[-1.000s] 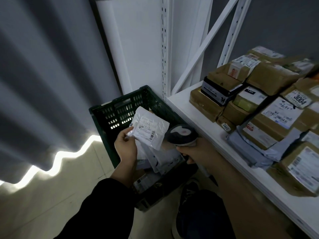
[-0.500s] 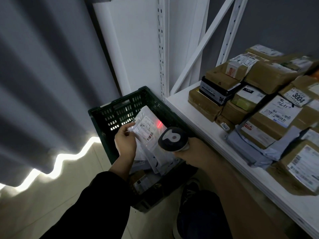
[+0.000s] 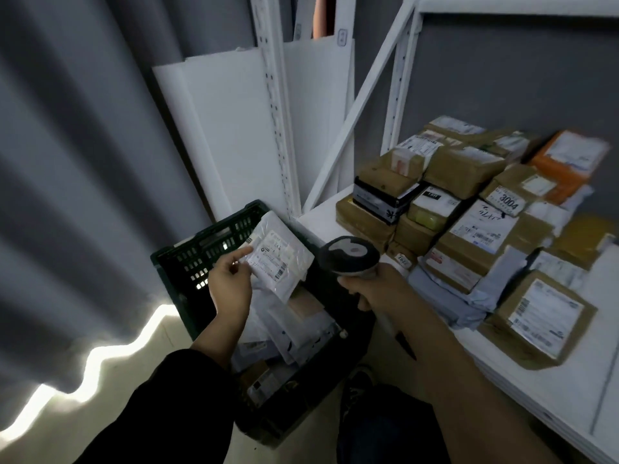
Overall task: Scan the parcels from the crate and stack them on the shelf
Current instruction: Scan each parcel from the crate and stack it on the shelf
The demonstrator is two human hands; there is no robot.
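My left hand (image 3: pixel 231 283) is pinching the flat white plastic mailer parcel (image 3: pixel 279 254) by its edge above the dark green slotted plastic crate (image 3: pixel 201 259), label tilted up so the grey handheld scanner (image 3: pixel 350 254) my right hand (image 3: pixel 375 289) is gripping can read it.

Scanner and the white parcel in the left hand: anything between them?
Nothing solid. In the head view, only a narrow gap separates the scanner in the right hand from the white parcel the left hand holds; the green crate lies below.
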